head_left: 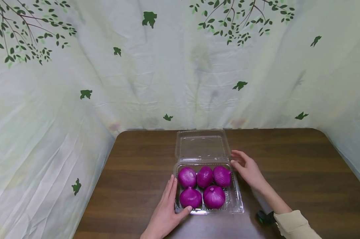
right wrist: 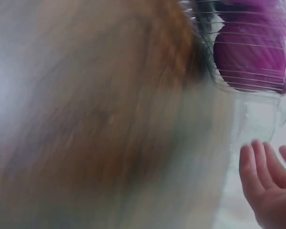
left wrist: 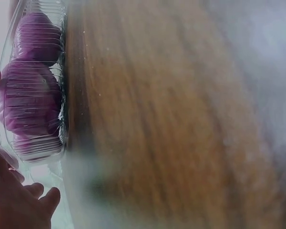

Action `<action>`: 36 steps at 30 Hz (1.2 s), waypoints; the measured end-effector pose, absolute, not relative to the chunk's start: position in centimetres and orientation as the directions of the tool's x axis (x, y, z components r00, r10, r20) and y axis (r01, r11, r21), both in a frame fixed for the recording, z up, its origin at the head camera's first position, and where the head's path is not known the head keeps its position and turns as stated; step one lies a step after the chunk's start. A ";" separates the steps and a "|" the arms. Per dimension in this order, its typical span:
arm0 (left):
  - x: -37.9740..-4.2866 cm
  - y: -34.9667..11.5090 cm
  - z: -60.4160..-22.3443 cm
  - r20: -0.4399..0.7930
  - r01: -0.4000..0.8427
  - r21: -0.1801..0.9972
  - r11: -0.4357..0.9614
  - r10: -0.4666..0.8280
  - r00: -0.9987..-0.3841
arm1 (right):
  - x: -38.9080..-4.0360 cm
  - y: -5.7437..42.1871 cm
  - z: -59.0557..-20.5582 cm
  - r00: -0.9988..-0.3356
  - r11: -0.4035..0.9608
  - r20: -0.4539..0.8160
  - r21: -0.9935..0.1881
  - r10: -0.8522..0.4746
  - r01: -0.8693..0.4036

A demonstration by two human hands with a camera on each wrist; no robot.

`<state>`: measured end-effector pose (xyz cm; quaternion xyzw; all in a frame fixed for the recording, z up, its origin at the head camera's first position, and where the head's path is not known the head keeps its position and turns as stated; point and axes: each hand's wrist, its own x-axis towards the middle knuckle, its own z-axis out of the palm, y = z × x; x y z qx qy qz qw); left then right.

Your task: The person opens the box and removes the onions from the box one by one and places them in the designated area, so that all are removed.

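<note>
A clear plastic clamshell container (head_left: 238, 209) lies on the table with its lid (head_left: 203, 146) folded back flat behind it. Several purple onions (head_left: 214, 197) sit inside: three along the back and two in front, the front right corner holding none. My left hand (head_left: 167, 209) rests along the container's left side, fingers straight, thumb at the front rim. By the back right corner, near the hinge, is my right hand (head_left: 248, 169), its fingers loosely bent beside the lid's edge; whether they touch it I cannot tell. Onions (left wrist: 28, 93) show through the ribbed wall in the left wrist view.
The brown wooden table (head_left: 144, 156) has rounded back corners. Behind it and on both sides hangs a pale cloth (head_left: 174, 73) printed with green leaves and branches. A dark strapped device (head_left: 265, 217) sits at the right wrist, beside a beige sleeve (head_left: 295, 224).
</note>
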<state>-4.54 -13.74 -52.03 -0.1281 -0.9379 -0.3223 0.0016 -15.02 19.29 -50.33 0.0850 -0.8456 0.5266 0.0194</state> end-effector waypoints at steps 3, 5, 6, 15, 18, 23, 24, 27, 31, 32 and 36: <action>-4.5 -13.7 -52.0 0.085 0.239 0.604 0.760 0.237 -0.968 | -14.1 19.1 -49.7 -0.954 0.589 0.249 -0.751 -0.166 -0.298; -4.5 -13.8 -52.0 0.087 0.239 0.600 0.763 0.235 -0.968 | -13.4 19.0 -49.3 -0.928 0.644 0.309 -0.671 -0.207 -0.367; -4.6 -13.8 -52.0 0.090 0.242 0.597 0.765 0.235 -0.968 | -13.1 18.8 -49.1 -0.917 0.666 0.328 -0.635 -0.227 -0.392; -4.5 -13.7 -51.9 0.043 0.206 0.598 0.775 0.226 -0.973 | -11.3 18.0 -48.5 -0.847 0.671 0.340 -0.517 -0.408 -0.531; -4.6 -13.7 -51.9 0.055 0.215 0.597 0.773 0.228 -0.972 | -11.1 17.9 -48.6 -0.838 0.670 0.327 -0.503 -0.437 -0.545; -4.6 -13.7 -52.1 0.067 0.225 0.595 0.772 0.232 -0.970 | -11.0 17.9 -49.1 -0.837 0.675 0.317 -0.495 -0.447 -0.548; -4.6 -13.7 -52.1 0.065 0.224 0.595 0.772 0.232 -0.971 | -11.0 17.8 -49.2 -0.834 0.672 0.319 -0.495 -0.449 -0.551; -4.6 -13.7 -52.1 0.067 0.226 0.596 0.771 0.233 -0.970 | -11.0 17.8 -49.5 -0.828 0.665 0.326 -0.493 -0.456 -0.561; -4.6 -13.7 -52.1 0.058 0.220 0.597 0.772 0.232 -0.971 | -11.0 17.7 -49.7 -0.827 0.668 0.323 -0.488 -0.459 -0.562; -4.6 -13.8 -52.1 0.054 0.217 0.596 0.773 0.231 -0.971 | -10.9 17.7 -49.7 -0.827 0.669 0.323 -0.485 -0.460 -0.563; -4.5 -13.8 -52.0 0.045 0.209 0.593 0.778 0.227 -0.973 | -10.9 17.6 -49.8 -0.823 0.672 0.326 -0.475 -0.465 -0.568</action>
